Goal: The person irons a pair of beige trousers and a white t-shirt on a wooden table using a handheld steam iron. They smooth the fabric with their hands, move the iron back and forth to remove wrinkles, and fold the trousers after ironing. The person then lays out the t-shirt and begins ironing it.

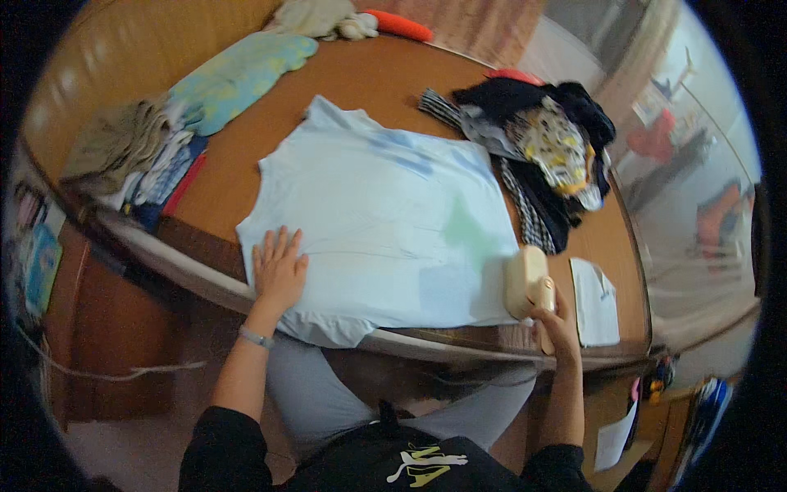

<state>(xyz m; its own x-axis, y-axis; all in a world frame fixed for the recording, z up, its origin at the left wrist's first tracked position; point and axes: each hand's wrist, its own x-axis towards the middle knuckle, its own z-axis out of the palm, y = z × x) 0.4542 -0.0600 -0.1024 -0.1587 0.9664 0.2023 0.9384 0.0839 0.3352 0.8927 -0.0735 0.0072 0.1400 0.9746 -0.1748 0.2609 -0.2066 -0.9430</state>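
A pale blue sleeveless top (pixel 369 221) with blue and green patches lies spread flat on the brown bed surface, its lower edge hanging slightly over the near rim. My left hand (pixel 280 266) rests flat on its left part, fingers apart, with a band around the wrist. At the garment's right end, a cream handheld garment steamer (pixel 527 281) stands against the fabric. My right hand (pixel 559 322) is closed around its handle. Fine crease lines run across the middle of the top.
A heap of dark and patterned clothes (pixel 557 148) lies at the far right. Folded clothes (pixel 123 152) and a green-yellow pillow (pixel 242 78) are at the left. A white cloth (pixel 595 303) lies right of the steamer. An orange bolster (pixel 399 25) is at the back.
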